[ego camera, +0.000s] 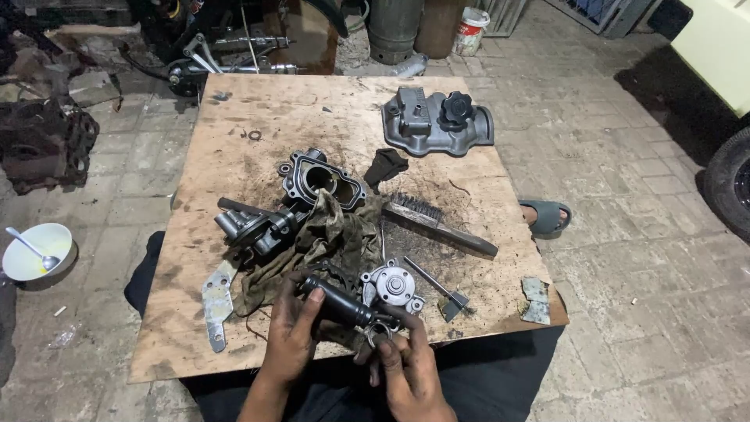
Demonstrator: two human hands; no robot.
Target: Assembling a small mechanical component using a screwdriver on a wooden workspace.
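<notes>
Black cylindrical part (337, 303): we grip it in our left hand (291, 337) over the plywood board (234, 156); our right hand (406, 367) pinches its ringed end. White bowl (35, 252) holds a spoon (31, 247).

dark cylindrical part (337, 303), tilted, hand-held

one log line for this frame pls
left hand: holds black cylinder | right hand: grips its ring end | rag behind | on plywood board
</notes>
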